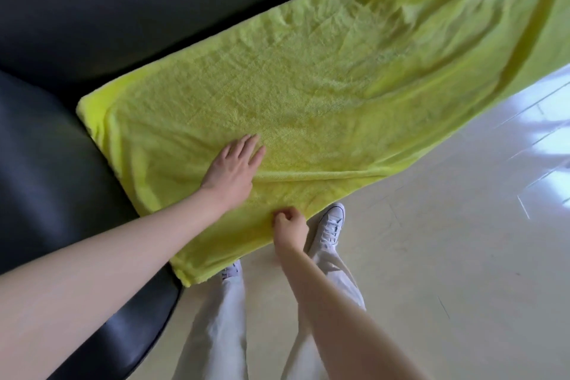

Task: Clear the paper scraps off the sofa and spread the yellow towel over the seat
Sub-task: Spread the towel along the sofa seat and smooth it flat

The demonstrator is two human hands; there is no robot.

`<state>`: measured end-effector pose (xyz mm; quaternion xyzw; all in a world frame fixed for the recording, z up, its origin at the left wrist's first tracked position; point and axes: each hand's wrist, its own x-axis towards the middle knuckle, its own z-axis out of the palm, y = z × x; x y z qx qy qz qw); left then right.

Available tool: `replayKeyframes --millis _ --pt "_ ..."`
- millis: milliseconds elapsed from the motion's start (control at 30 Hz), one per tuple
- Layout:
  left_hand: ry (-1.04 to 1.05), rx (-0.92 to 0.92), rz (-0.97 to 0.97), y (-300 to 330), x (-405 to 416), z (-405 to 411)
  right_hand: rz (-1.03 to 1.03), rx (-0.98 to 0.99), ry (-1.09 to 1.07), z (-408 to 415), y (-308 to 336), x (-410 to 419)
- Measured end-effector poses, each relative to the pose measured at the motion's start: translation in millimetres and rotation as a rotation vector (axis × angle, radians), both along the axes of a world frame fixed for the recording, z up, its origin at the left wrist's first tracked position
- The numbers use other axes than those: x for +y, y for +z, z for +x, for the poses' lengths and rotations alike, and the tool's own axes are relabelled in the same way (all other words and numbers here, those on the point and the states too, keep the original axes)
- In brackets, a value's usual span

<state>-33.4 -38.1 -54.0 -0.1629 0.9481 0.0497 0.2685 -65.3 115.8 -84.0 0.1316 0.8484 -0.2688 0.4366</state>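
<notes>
Towel: the yellow towel [308,95] covers the black sofa [92,9] seat, near edge hanging down the front.
Left hand [234,165]: grip open, palm flat on the towel.
Right hand [290,222]: grip closed, pinching the near hem.
Advice: anchor with the palm, pull the hem taut, then sweep the far-right creases outward.
Scraps: none visible.

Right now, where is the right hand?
In the head view, the right hand pinches the yellow towel at its front hanging edge, lower centre, just ahead of the white shoe.

Bare forearms, loose off-white trousers [216,333], and white lace-up sneakers [328,225].
</notes>
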Motion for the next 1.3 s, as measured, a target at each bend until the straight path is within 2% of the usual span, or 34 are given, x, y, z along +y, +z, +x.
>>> replayKeyframes --millis 200,333,433,567,667,800,1033,1133,1233,1300 --pt "-0.015 0.147 0.170 2.8 59.3 -103.8 0.090 0.216 -0.459 -166.9 -11.0 35.3" --pt "-0.018 0.161 0.315 -8.1 105.8 -158.6 -0.089 -0.060 -0.736 -260.8 -10.3 57.1" --pt "0.027 0.052 0.288 -18.3 140.5 -193.8 -0.173 -0.188 -0.834 -317.2 -7.7 76.6" --pt "0.152 -0.140 0.161 -28.4 159.5 -217.9 -0.116 -0.256 -0.780 -357.9 -15.4 94.3" --pt "0.139 -0.162 0.095 -32.8 163.9 -222.2 -0.098 -0.324 -0.758 -366.7 -22.5 100.0" --pt "0.102 -0.149 0.122 -32.2 162.7 -223.4 -0.180 -0.426 -0.743 -366.8 -26.3 106.3" --pt "0.007 -0.196 0.279 -28.1 161.5 -204.7 -0.114 -0.098 -0.791 -369.7 -25.8 113.9" --pt "0.013 -0.199 0.309 -29.1 154.6 -203.5 0.043 -0.118 -0.601 -368.1 -26.0 114.6" --pt "0.031 -0.066 0.325 -25.0 149.2 -211.2 0.239 -0.135 -0.414 -371.5 -20.4 110.4" --pt "0.073 0.042 0.334 -21.3 141.9 -221.6 0.266 -0.047 -0.319 -378.7 -15.5 103.9"
